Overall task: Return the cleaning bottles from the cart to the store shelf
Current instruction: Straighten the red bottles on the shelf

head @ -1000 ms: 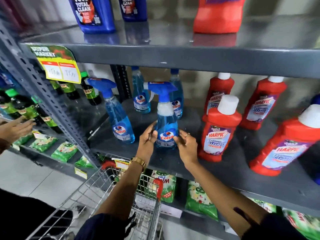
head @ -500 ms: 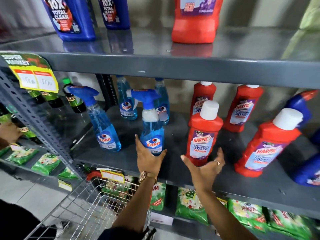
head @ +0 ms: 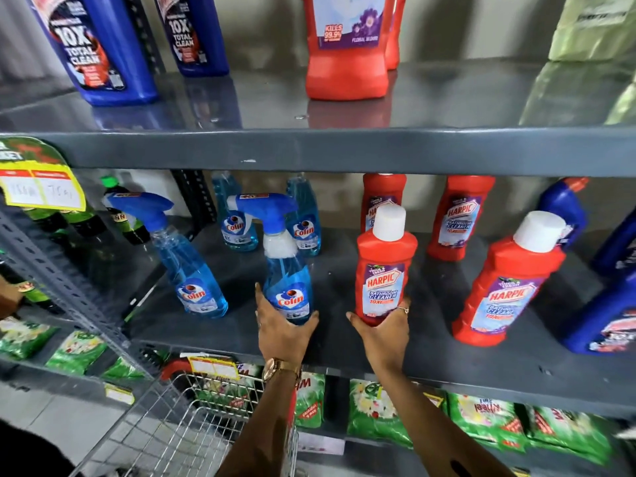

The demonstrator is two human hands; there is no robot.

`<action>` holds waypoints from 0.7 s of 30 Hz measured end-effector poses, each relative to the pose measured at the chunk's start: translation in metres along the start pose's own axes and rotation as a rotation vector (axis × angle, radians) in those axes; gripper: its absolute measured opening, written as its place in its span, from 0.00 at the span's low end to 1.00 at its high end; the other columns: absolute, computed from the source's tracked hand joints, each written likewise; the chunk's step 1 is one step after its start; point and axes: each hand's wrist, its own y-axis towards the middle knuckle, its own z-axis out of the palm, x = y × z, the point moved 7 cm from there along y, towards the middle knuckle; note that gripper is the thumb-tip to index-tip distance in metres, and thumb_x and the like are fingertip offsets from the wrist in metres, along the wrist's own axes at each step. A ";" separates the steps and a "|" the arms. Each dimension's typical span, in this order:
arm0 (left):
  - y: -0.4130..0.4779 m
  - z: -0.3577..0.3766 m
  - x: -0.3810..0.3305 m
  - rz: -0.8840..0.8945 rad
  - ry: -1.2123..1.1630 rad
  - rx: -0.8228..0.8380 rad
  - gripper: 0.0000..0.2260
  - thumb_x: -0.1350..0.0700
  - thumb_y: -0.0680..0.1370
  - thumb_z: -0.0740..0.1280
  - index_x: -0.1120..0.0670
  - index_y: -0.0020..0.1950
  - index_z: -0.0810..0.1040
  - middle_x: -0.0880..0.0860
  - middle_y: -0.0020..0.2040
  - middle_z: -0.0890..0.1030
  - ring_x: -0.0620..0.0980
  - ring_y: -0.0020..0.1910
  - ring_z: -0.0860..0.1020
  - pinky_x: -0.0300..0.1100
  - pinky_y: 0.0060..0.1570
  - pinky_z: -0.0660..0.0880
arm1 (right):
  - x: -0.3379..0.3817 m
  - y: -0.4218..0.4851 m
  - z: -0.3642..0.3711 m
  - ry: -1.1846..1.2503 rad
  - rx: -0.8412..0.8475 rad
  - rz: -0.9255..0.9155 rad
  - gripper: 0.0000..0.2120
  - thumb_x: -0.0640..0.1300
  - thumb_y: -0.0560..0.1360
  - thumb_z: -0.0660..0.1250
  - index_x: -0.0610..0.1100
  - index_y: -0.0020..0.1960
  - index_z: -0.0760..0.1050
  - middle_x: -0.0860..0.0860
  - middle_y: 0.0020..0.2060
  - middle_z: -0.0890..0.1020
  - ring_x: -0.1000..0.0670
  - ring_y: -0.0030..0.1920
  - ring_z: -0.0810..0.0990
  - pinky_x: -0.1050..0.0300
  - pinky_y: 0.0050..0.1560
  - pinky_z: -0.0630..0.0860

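Our left hand (head: 284,333) cups the base of the blue Colin spray bottle (head: 287,270), our right hand (head: 382,330) grips the red Harpic bottle (head: 385,270); both stand on the middle shelf (head: 344,352)

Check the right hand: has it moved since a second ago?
Yes. The right hand left the Colin spray bottle and went rightward along the shelf; its grip now cups the base of the red Harpic bottle.

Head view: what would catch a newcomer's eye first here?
Both hands on the middle shelf: the left hand cups the base of a blue Colin spray bottle, and the right hand grips a red Harpic bathroom cleaner bottle. A wire cart sits below.
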 end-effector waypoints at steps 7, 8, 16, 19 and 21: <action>0.004 0.000 -0.002 -0.009 0.018 0.031 0.54 0.43 0.55 0.78 0.42 0.74 0.49 0.54 0.68 0.73 0.59 0.64 0.75 0.56 0.58 0.76 | 0.007 -0.004 -0.002 0.025 0.092 -0.050 0.43 0.49 0.54 0.83 0.42 0.62 0.64 0.41 0.56 0.77 0.42 0.57 0.77 0.51 0.56 0.76; 0.005 0.000 -0.001 -0.013 0.017 0.036 0.55 0.43 0.55 0.78 0.42 0.74 0.48 0.55 0.68 0.73 0.59 0.65 0.74 0.57 0.59 0.76 | 0.008 -0.007 -0.004 0.035 0.112 -0.063 0.45 0.49 0.55 0.83 0.41 0.64 0.63 0.41 0.58 0.75 0.43 0.59 0.76 0.51 0.59 0.75; -0.007 -0.003 -0.013 0.073 0.091 -0.008 0.64 0.41 0.56 0.79 0.56 0.77 0.38 0.62 0.78 0.54 0.61 0.77 0.53 0.62 0.74 0.47 | -0.014 -0.043 -0.098 0.146 -0.134 -0.105 0.36 0.56 0.59 0.78 0.51 0.62 0.68 0.52 0.61 0.73 0.51 0.62 0.72 0.67 0.63 0.67; -0.048 -0.008 -0.036 0.301 -0.021 -0.121 0.60 0.41 0.59 0.74 0.61 0.77 0.42 0.62 0.78 0.49 0.56 0.78 0.45 0.53 0.75 0.36 | -0.015 -0.033 -0.151 0.050 -0.381 -0.166 0.36 0.60 0.58 0.77 0.53 0.60 0.67 0.55 0.56 0.68 0.47 0.58 0.71 0.56 0.64 0.69; -0.085 0.015 -0.055 0.373 -0.194 -0.017 0.54 0.43 0.62 0.72 0.58 0.77 0.44 0.56 0.79 0.49 0.53 0.78 0.47 0.44 0.77 0.42 | -0.019 -0.016 -0.167 -0.013 -0.456 -0.136 0.45 0.59 0.56 0.78 0.44 0.67 0.64 0.49 0.62 0.68 0.42 0.63 0.69 0.48 0.68 0.67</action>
